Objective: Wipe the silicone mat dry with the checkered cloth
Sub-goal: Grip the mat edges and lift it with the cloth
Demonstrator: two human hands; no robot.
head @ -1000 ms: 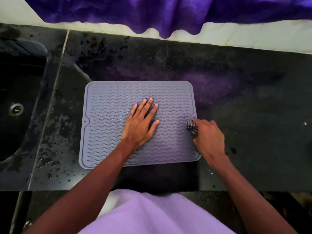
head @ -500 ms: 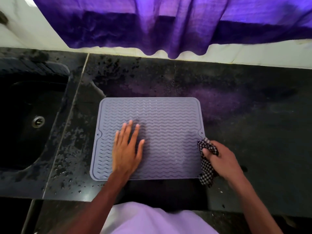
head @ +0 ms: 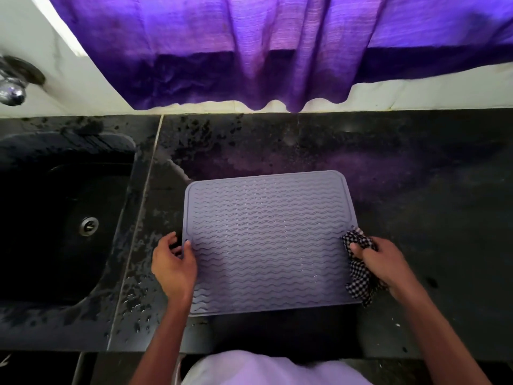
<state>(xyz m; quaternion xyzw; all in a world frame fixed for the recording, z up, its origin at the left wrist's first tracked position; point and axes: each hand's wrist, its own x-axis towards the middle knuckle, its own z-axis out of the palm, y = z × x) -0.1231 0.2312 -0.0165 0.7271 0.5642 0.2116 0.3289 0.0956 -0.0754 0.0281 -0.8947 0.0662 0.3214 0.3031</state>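
The silicone mat [head: 268, 240] lies flat on the dark counter [head: 416, 190], in the lower middle of the frame, and its long axis runs from left to right in the picture. The 2 hands stand at its 2 short edges. The left hand [head: 173, 263] is at the left edge, with the thumb on the ribbed surface and the other fingers curled just past the rim, so it seems to pinch or pin that edge; whether the fingers go under the mat, I cannot tell. The right hand [head: 381, 263] is at the right edge and is closed around the bunched checkered cloth [head: 359, 276], which hangs over the lower right corner of the mat.

The whole bare surface of the mat lies to the left of the cloth, between the hands. So I judge the next wipe must go leftward along the long axis, toward the left hand, which only steadies the mat. Water drops show on the counter near the sink [head: 55, 218].
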